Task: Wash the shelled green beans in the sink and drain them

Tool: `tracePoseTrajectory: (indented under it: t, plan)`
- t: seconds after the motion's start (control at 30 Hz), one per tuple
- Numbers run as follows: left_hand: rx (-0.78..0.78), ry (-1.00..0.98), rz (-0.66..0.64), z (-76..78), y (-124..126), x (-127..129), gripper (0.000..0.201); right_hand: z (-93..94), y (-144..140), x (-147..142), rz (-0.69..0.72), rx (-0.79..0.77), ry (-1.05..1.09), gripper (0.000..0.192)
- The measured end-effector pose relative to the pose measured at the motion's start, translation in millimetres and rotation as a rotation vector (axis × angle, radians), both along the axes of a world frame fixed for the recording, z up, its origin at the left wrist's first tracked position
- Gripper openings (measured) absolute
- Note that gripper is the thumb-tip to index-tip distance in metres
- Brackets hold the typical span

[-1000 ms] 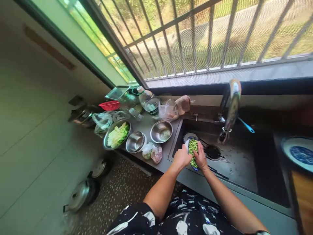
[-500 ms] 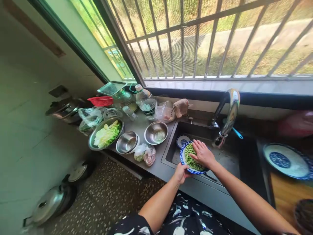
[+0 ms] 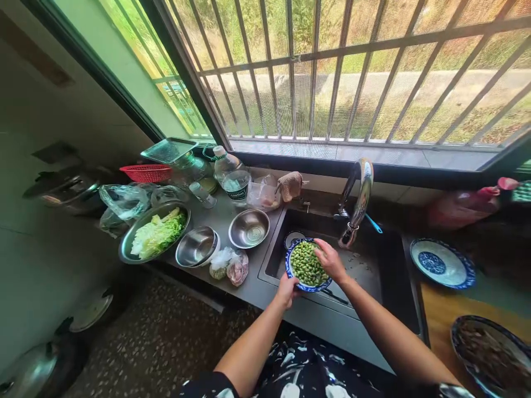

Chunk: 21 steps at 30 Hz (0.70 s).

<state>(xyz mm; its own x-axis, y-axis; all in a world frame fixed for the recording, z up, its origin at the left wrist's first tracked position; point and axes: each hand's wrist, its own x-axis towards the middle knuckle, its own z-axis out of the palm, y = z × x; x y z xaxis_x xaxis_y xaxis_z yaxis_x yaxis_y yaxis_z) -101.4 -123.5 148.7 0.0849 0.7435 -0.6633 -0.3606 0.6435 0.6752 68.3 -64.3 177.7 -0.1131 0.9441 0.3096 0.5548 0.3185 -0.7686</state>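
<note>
A blue-and-white plate (image 3: 309, 288) full of green beans (image 3: 307, 264), shelled, is held tilted above the front of the sink. My left hand (image 3: 287, 290) grips its lower left rim, thumb on top and fingers underneath. Over the upper right rim lies my right hand (image 3: 331, 261), fingers stretched out and thumb at the edge of the beans. Whether its hidden fingers touch the plate's underside, I cannot tell. Behind the plate, a small blue-and-white dish (image 3: 293, 237) sits in the sink (image 3: 365, 276), partly covered.
A faucet (image 3: 360, 202) arches over the sink. Metal bowls (image 3: 249, 228), small tied bags (image 3: 229, 266) and a basin of lettuce (image 3: 155, 235) stand left. On the right are another patterned plate (image 3: 443, 263) and a dish of dark food (image 3: 492, 356).
My right hand has drawn back from lying flat on the beans to the plate's right rim, uncovering more beans. My left hand keeps its hold. The camera view has turned slightly right.
</note>
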Motion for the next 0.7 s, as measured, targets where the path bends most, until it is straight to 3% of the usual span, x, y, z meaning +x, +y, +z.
tracePoseTrajectory:
  t: [0.13, 0.2, 0.27, 0.37, 0.43, 0.57, 0.7]
  plan:
    - [-0.014, 0.08, 0.022, -1.2, -4, -31, 0.053, -9.0, 3, 6, -0.043, -0.266, 0.29, 0.032]
    - [-0.023, 0.104, 0.028, 0.2, -8, -45, 0.055, -22.7, 1, 22, -0.043, -0.383, 0.313, 0.034]
    - [-0.031, 0.117, 0.031, 2.4, -12, -54, 0.056, -39.6, -1, 44, -0.086, -0.403, 0.236, 0.035]
    - [-0.022, 0.122, 0.031, 4.6, -17, -60, 0.056, -57.7, -2, 63, -0.208, -0.315, 0.092, 0.029]
    - [-0.012, 0.12, 0.015, 4.0, -19, -59, 0.056, -58.3, 2, 54, -0.218, -0.2, -0.013, 0.027]
    - [-0.024, 0.14, -0.041, 1.1, -20, -52, 0.054, -39.5, 17, 8, 0.031, 0.06, -0.232, 0.026]
    - [-0.035, 0.142, -0.065, 6.2, -22, -47, 0.054, -25.8, 28, -12, 0.167, 0.055, -0.336, 0.019]
